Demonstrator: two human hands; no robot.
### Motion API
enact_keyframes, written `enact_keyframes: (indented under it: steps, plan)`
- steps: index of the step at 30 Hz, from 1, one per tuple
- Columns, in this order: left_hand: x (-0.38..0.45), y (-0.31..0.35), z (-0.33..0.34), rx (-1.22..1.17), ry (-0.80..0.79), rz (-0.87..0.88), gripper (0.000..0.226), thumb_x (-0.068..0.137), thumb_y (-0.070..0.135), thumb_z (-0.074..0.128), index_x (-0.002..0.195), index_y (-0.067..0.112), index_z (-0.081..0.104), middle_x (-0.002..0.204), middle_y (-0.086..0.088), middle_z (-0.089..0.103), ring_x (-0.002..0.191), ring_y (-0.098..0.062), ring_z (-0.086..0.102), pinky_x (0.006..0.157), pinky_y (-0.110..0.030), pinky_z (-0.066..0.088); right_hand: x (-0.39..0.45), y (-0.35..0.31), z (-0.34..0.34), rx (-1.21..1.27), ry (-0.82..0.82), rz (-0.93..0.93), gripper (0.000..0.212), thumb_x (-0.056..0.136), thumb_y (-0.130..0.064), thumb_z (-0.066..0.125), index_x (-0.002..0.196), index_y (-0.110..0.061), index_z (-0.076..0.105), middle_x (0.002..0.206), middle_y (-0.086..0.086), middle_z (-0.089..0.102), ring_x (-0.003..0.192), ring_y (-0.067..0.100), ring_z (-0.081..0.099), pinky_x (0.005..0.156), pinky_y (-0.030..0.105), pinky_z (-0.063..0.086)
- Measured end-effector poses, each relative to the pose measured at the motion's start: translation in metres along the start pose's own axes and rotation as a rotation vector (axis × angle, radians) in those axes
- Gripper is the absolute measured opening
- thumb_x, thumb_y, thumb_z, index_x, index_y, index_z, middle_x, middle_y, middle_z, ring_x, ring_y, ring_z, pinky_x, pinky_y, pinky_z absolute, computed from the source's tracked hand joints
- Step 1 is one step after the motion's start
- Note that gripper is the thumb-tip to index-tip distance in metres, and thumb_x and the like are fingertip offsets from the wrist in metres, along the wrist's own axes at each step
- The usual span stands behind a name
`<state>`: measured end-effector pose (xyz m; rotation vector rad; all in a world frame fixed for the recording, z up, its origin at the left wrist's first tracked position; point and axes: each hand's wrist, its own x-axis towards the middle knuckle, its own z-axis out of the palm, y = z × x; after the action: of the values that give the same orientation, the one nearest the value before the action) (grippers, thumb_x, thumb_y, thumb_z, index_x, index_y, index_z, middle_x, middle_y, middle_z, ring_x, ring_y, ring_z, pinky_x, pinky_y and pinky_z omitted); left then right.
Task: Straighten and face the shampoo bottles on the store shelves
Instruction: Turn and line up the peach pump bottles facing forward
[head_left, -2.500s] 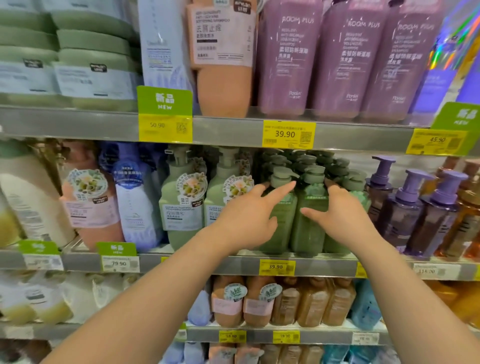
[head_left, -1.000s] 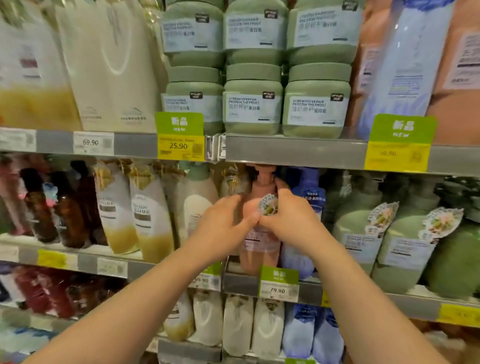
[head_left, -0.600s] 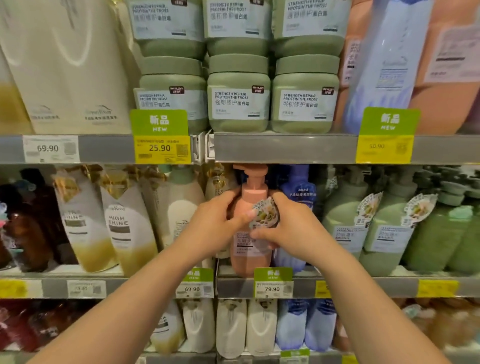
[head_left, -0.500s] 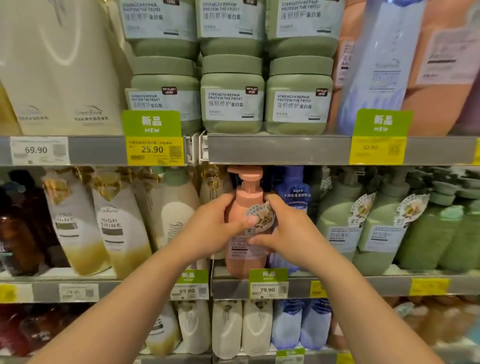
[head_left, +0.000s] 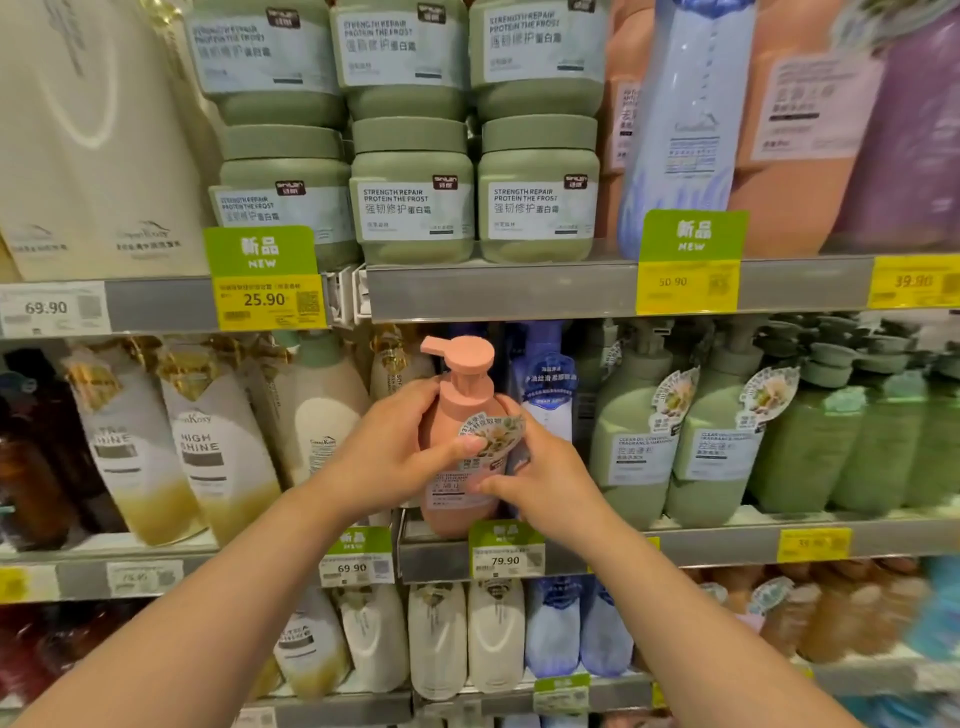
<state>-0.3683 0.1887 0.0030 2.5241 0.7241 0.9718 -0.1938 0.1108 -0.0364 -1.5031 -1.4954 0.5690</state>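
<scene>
A pink pump shampoo bottle (head_left: 456, 415) stands upright at the front edge of the middle shelf (head_left: 727, 543), its label toward me and its pump spout pointing left. My left hand (head_left: 387, 457) grips its left side, thumb across the front sticker. My right hand (head_left: 540, 480) grips its right side, thumb on the label. A blue bottle (head_left: 548, 387) stands just behind on the right. Green pump bottles (head_left: 636, 431) line the shelf further right.
White-and-gold bottles (head_left: 208, 447) and a cream bottle (head_left: 324, 410) stand to the left. Green jars (head_left: 415, 208) are stacked on the upper shelf. Price tags (head_left: 506, 556) hang along the shelf edges. A lower shelf holds white and blue bottles (head_left: 467, 634).
My hands left the green bottles and took hold of the pink bottle further left. Over the last second the bottle came forward and its pump now shows fully under the upper shelf.
</scene>
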Motion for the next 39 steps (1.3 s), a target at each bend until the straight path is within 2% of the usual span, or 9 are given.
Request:
enact_keyframes:
  steps: [4,9,13,17,20,23,29,32,39]
  plan:
    - [-0.001,0.011,-0.005,0.019,0.044,0.033,0.048,0.080,0.060,0.059,0.119,0.034,0.049,0.110,0.008,0.062,0.098,0.003,0.058,0.078,-0.015,0.044,-0.002,-0.006,-0.007,0.112,-0.012,-0.051,0.093,0.079,-0.011,0.082,0.136,-0.062,0.030,0.116,-0.032,0.060,0.105,-0.014,0.060,0.082,0.009,0.050]
    - [-0.002,0.029,-0.013,0.029,0.063,0.076,0.054,0.081,0.058,0.062,0.125,0.029,0.052,0.114,0.012,0.062,0.101,0.002,0.058,0.079,-0.015,0.044,-0.006,-0.013,-0.020,0.147,-0.025,-0.100,0.096,0.073,-0.017,0.087,0.115,-0.080,0.029,0.107,-0.040,0.061,0.101,-0.005,0.065,0.087,0.022,0.055]
    - [-0.004,0.047,-0.020,0.034,0.079,0.088,0.052,0.079,0.059,0.063,0.121,0.028,0.055,0.109,0.012,0.063,0.095,-0.001,0.060,0.075,-0.022,0.046,-0.011,-0.019,-0.028,0.128,-0.043,-0.129,0.091,0.070,-0.022,0.088,0.137,-0.058,0.037,0.106,-0.036,0.065,0.107,-0.006,0.064,0.093,0.030,0.056]
    - [0.000,0.069,-0.030,0.037,0.118,0.109,0.051,0.078,0.060,0.063,0.120,0.031,0.056,0.106,0.016,0.064,0.092,0.001,0.060,0.072,-0.020,0.046,-0.016,-0.031,-0.043,0.131,-0.009,-0.167,0.057,0.065,-0.025,0.091,0.106,-0.049,0.060,0.100,-0.021,0.073,0.087,-0.002,0.068,0.083,0.036,0.059]
    - [0.005,0.088,-0.036,0.002,0.161,0.132,0.051,0.076,0.059,0.064,0.118,0.031,0.058,0.102,0.017,0.066,0.089,0.001,0.062,0.070,-0.019,0.047,-0.021,-0.043,-0.061,0.183,-0.005,-0.218,0.051,0.066,-0.013,0.091,0.099,-0.042,0.066,0.096,-0.019,0.075,0.084,0.000,0.069,0.074,0.023,0.056]
    - [0.012,0.105,-0.040,-0.038,0.183,0.146,0.049,0.076,0.058,0.066,0.117,0.032,0.058,0.098,0.018,0.069,0.086,-0.002,0.065,0.067,-0.021,0.051,-0.025,-0.056,-0.080,0.227,-0.007,-0.255,0.052,0.062,-0.009,0.092,0.101,-0.036,0.070,0.099,-0.010,0.077,0.095,0.010,0.073,0.085,0.035,0.059]
    - [0.038,0.132,-0.041,-0.101,0.195,0.156,0.047,0.075,0.063,0.065,0.116,0.040,0.057,0.100,0.021,0.069,0.090,0.000,0.066,0.072,-0.030,0.057,-0.034,-0.074,-0.117,0.280,0.014,-0.317,0.045,0.064,-0.003,0.088,0.099,-0.026,0.071,0.096,-0.009,0.078,0.094,0.008,0.073,0.076,0.021,0.056]
    - [0.052,0.144,-0.038,-0.141,0.181,0.182,0.050,0.075,0.061,0.066,0.117,0.035,0.059,0.101,0.017,0.070,0.092,-0.002,0.067,0.074,-0.034,0.058,-0.037,-0.077,-0.132,0.309,0.040,-0.316,0.045,0.061,-0.009,0.090,0.099,-0.027,0.072,0.097,-0.003,0.078,0.094,0.015,0.074,0.078,0.027,0.057]
    - [0.083,0.166,-0.024,-0.231,0.131,0.224,0.049,0.072,0.062,0.065,0.115,0.038,0.061,0.103,0.024,0.070,0.094,0.005,0.066,0.074,-0.016,0.052,-0.045,-0.076,-0.159,0.375,0.122,-0.291,0.043,0.056,-0.024,0.090,0.096,-0.033,0.075,0.099,0.005,0.078,0.096,0.024,0.074,0.088,0.044,0.058]
